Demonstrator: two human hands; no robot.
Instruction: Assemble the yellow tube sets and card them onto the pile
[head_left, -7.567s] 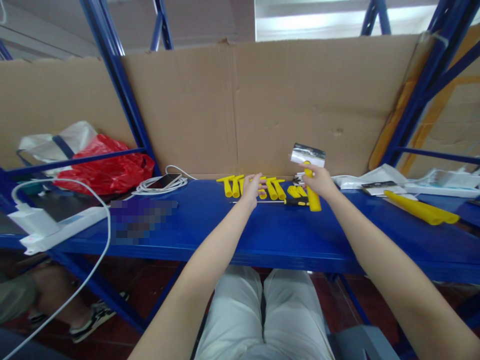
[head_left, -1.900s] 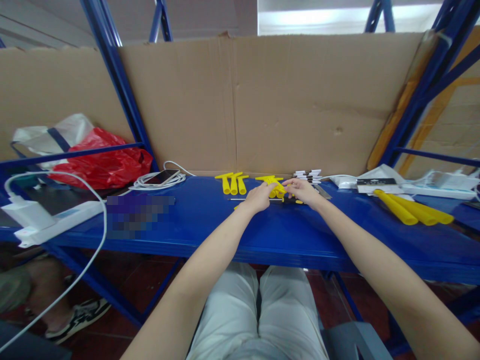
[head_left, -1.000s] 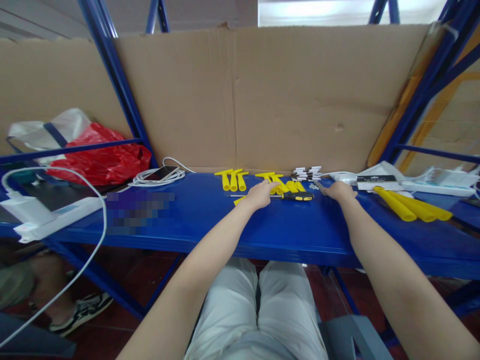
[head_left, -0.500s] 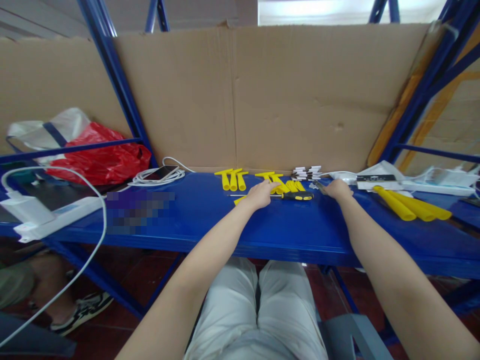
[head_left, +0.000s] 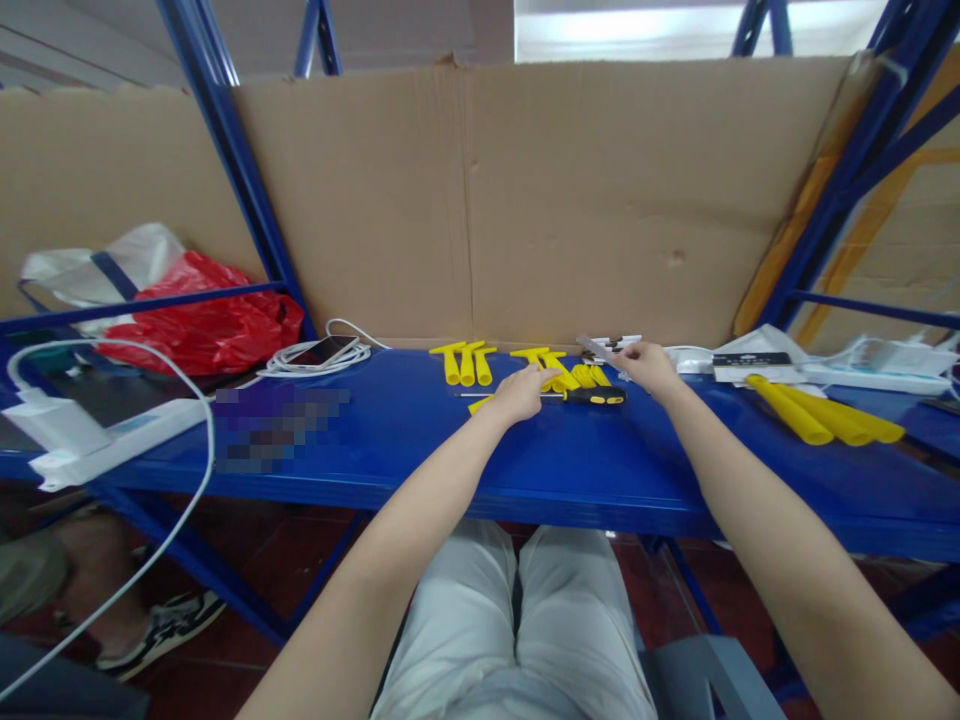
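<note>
My left hand (head_left: 519, 394) is closed low over the table around a mostly hidden yellow piece (head_left: 480, 405), whose end shows left of the wrist. Its index finger points right, towards yellow T-shaped handles (head_left: 556, 372). A black-and-yellow screwdriver (head_left: 596, 396) lies just right of this hand, its shaft running behind it. My right hand (head_left: 651, 368) pinches a thin, flat greyish strip (head_left: 597, 348), held tilted in front of a pile of small black-and-white pieces (head_left: 628, 340). Short yellow pieces (head_left: 591, 375) lie between the hands.
More yellow T-shaped handles (head_left: 466, 365) stand in a row further left. Long yellow tubes (head_left: 821, 412) lie at the right, by a white power strip (head_left: 885, 374). A coiled white cable (head_left: 315, 357) and a red plastic bag (head_left: 202, 312) are at the left. Cardboard (head_left: 555, 200) backs the table.
My right hand has moved left and slightly up from the table, with the thin strip now raised in its fingers. My left hand stays in place.
</note>
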